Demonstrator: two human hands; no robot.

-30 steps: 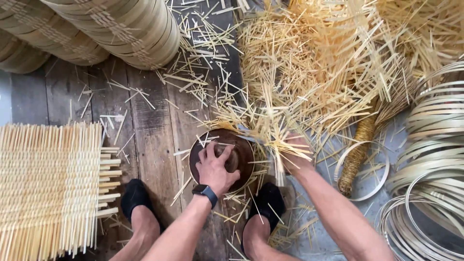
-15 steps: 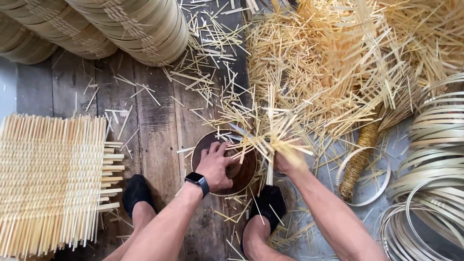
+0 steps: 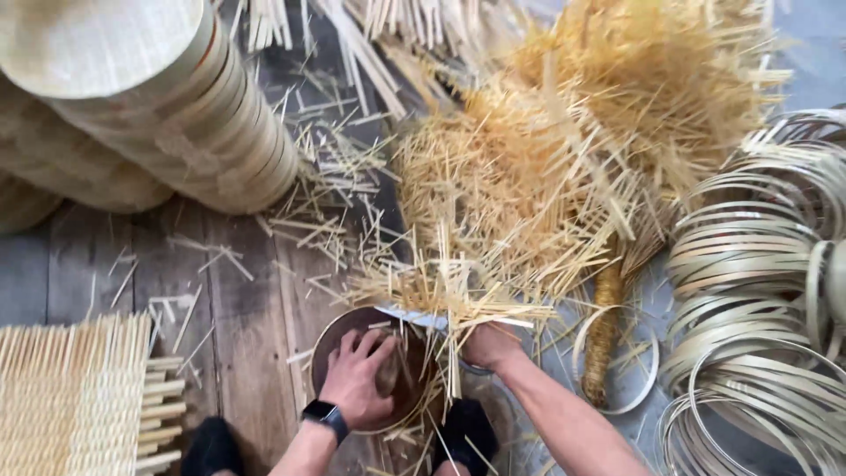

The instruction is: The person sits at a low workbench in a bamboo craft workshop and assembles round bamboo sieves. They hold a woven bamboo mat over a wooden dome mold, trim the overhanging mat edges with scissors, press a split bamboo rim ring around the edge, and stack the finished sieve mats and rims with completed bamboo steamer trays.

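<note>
My left hand (image 3: 357,379) lies flat on the round brown wooden block (image 3: 374,366) between my feet, fingers (image 3: 352,344) spread loosely and pressed down on its top face. A dark watch (image 3: 326,414) sits on that wrist. My right hand (image 3: 489,345) is just beside the block's right edge, closed around something, though the straw over it hides what the fingers pinch, so I cannot tell exactly. A pale flat blade (image 3: 414,316) shows at the block's far rim, its long axis running left to right and tilting slightly down toward my right hand.

Over that blade lies a fan of cut bamboo slivers (image 3: 441,286). Most of these strips run crosswise, left to right, while a few stand on end and one long one hangs straight down past the block's right edge toward my foot.

Beyond it rises the big heap of loose slivers (image 3: 564,167), pointing every way. A bundled, wrapped stalk (image 3: 606,330) lies near my right forearm, its long axis running away from me, resting across a thin bamboo ring (image 3: 648,388). To the right are stacked bamboo hoops (image 3: 758,282). Far left stands a stack of round woven trays (image 3: 167,115) on the plank floor (image 3: 247,308), and a woven mat (image 3: 75,397) lies at my left.
</note>
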